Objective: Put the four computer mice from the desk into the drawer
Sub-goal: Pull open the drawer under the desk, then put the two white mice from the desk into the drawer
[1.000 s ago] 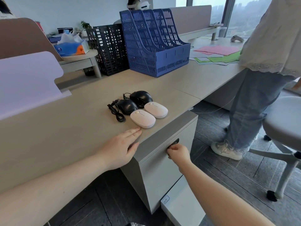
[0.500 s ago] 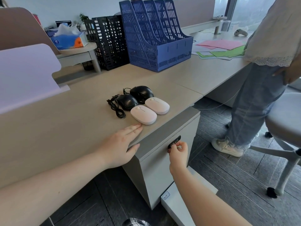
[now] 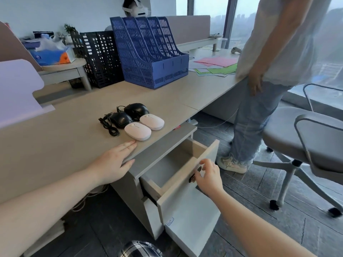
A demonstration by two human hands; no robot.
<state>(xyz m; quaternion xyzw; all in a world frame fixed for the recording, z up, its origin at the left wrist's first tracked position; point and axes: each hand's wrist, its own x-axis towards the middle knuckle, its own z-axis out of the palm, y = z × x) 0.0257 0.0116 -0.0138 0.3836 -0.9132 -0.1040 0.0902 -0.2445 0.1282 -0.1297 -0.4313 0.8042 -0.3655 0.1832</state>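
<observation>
Two white mice [image 3: 137, 131] [image 3: 152, 122] and two black corded mice [image 3: 120, 119] [image 3: 136, 109] lie together near the desk's front edge. My left hand [image 3: 113, 162] rests flat on the desk [image 3: 55, 141] edge just in front of them, fingers apart, holding nothing. The top drawer [image 3: 178, 175] of the cabinet under the desk stands pulled out, its inside bare. My right hand [image 3: 208, 176] is at the drawer's front, fingers on the dark handle [image 3: 194, 178].
A blue file rack [image 3: 148, 52] and a black one [image 3: 98, 58] stand at the back of the desk. Coloured papers [image 3: 217, 65] lie far right. Another person [image 3: 269, 80] stands right of the desk beside a grey swivel chair [image 3: 304, 145].
The drawer was shut; my right hand has pulled it out by the handle. My left hand has stayed flat on the desk edge.
</observation>
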